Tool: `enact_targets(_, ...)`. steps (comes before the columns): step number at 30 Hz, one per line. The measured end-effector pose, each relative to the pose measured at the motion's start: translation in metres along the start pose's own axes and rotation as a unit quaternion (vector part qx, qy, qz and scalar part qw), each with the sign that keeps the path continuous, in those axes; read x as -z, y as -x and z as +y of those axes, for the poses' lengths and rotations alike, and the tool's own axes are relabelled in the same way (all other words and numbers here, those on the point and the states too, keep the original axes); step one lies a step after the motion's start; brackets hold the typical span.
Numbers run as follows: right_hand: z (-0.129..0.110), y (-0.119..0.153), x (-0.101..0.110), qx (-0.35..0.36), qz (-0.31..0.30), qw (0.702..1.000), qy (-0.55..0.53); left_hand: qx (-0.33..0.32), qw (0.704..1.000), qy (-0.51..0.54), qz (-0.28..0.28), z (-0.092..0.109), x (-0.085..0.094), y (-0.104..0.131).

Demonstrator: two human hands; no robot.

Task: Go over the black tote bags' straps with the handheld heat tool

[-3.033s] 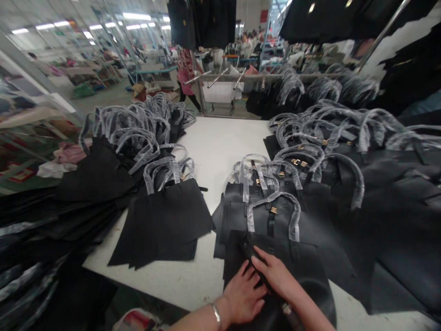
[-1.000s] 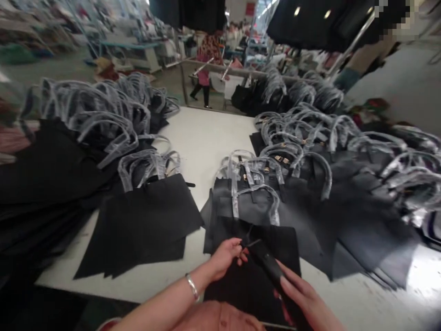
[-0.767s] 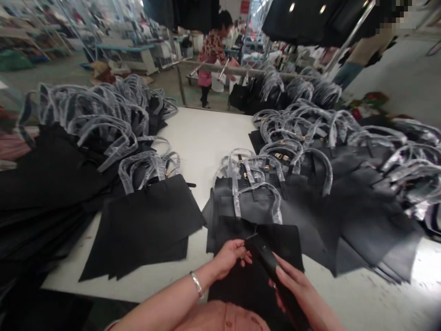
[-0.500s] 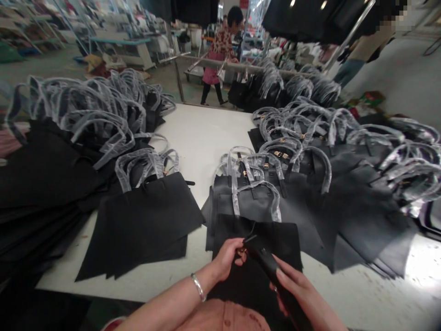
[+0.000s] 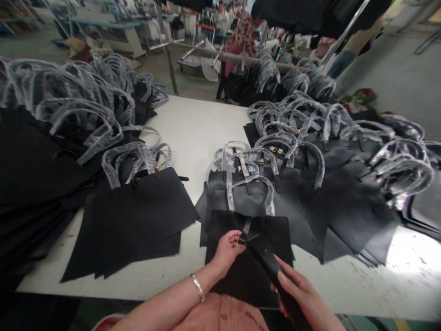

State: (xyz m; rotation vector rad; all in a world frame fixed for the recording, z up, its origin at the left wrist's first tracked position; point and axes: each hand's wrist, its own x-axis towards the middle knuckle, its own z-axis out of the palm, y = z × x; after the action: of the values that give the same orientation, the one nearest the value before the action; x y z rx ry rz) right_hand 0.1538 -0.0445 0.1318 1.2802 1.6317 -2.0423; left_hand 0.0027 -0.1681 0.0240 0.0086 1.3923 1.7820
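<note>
A black tote bag (image 5: 237, 285) lies in front of me, its plastic-wrapped handles pointing away. My left hand (image 5: 228, 252) is closed in a pinch on the end of the bag's short black strap (image 5: 245, 226), where a dark metal fitting shows at the fingertips. My right hand (image 5: 298, 289) is wrapped round a long black hand tool (image 5: 267, 263) with a thin straight tip, which looks like an electric screwdriver. The tool's tip points at the strap end beside my left fingers; whether it touches cannot be made out.
Black bags (image 5: 131, 220) are stacked on the left of the white table (image 5: 203, 126), beside a larger pile. More bags (image 5: 358, 207) with wrapped handles and gold buckles spread to the right. Beyond the table stands a metal rack (image 5: 234, 57) with hanging bags; a person (image 5: 241, 39) is behind it.
My left hand has turned, and the strap now stands up from its fingertips. The tool stays close to it. The view has shifted slightly, and the person behind the rack has moved right.
</note>
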Motion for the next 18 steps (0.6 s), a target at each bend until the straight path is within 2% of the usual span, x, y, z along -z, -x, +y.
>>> enact_targets(6,-0.003,-0.010,-0.005,0.019,0.000,1.000,-0.002,-0.052,0.997,-0.064,0.000,-0.002,-0.001,-0.005)
enact_targets(11,0.001,-0.011,-0.005,0.011,-0.036,0.999,0.007,-0.079,0.993,-0.091,-0.017,-0.002,-0.005,-0.003)
enact_targets(15,-0.007,-0.017,-0.003,0.078,0.038,0.996,0.015,-0.069,0.982,-0.171,-0.047,0.005,-0.004,-0.007)
enact_targets(17,-0.011,-0.019,0.005,0.102,0.072,0.992,0.024,-0.099,0.957,-0.270,-0.047,0.013,0.004,-0.013)
enact_targets(18,-0.011,-0.020,0.011,0.103,0.080,0.991,0.030,-0.129,0.934,-0.330,-0.028,0.018,0.010,-0.017)
